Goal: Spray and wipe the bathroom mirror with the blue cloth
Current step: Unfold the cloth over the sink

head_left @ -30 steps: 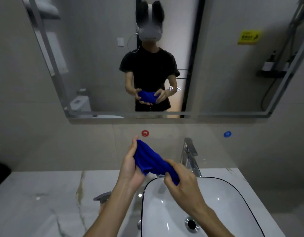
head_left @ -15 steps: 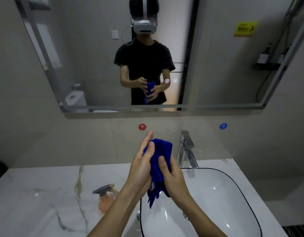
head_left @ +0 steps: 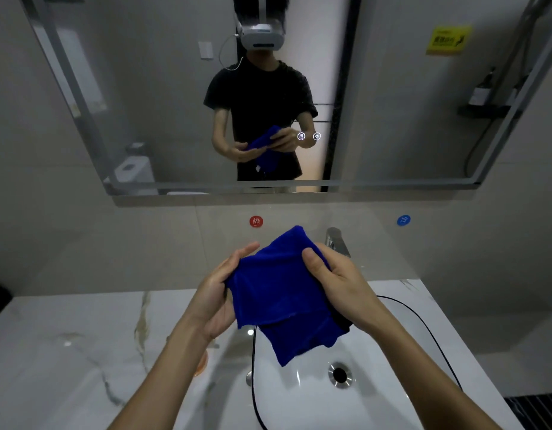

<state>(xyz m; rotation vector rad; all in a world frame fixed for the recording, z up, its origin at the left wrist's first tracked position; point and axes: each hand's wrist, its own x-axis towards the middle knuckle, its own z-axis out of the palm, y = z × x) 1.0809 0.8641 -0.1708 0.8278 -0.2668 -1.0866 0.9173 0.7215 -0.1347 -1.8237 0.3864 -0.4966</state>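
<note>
A blue cloth [head_left: 277,293] hangs folded between both hands over the white basin [head_left: 377,398]. My left hand [head_left: 215,293] holds its left edge, with the fingers lying along the cloth. My right hand [head_left: 339,280] grips its right side, thumb on top and fingers curled behind. The bathroom mirror [head_left: 392,103] fills the wall above and reflects the person holding the cloth. An orange spray bottle [head_left: 201,364] stands on the counter, almost wholly hidden behind my left forearm.
A chrome tap [head_left: 338,242] rises behind the basin, just past my right hand. The marble counter [head_left: 66,352] stretches to the left. Red [head_left: 256,221] and blue [head_left: 403,220] round stickers mark the wall under the mirror. The basin drain [head_left: 339,374] lies below the cloth.
The cloth was bunched upright between my hands; now it is spread wider and flatter, hanging lower over the basin. The spray bottle has become hidden behind my left forearm.
</note>
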